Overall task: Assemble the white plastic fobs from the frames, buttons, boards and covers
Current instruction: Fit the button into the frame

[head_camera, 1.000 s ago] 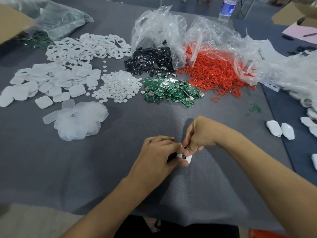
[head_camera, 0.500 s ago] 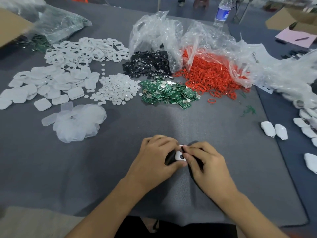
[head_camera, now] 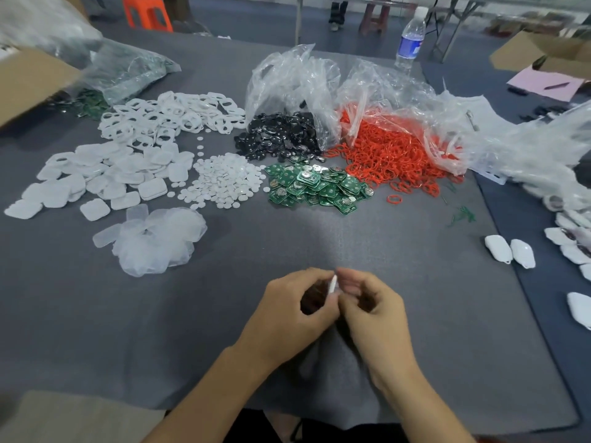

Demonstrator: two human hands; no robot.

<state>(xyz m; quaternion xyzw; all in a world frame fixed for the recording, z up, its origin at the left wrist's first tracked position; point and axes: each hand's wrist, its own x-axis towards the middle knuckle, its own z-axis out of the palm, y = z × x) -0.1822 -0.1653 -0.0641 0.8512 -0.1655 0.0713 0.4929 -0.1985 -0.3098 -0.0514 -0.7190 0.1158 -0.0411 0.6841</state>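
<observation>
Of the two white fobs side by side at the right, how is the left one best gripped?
Likely from above, pinching its two narrow ends. The left fob lies flat on the grey mat with the other fob close against its right long side, leaving little finger room there; both ends are free.

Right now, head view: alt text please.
The left hand and right hand pinch a small white fob part edge-on over a grey table mat. Behind lie piles of white frames, white covers, white discs, black discs, green boards and red rings.
</observation>
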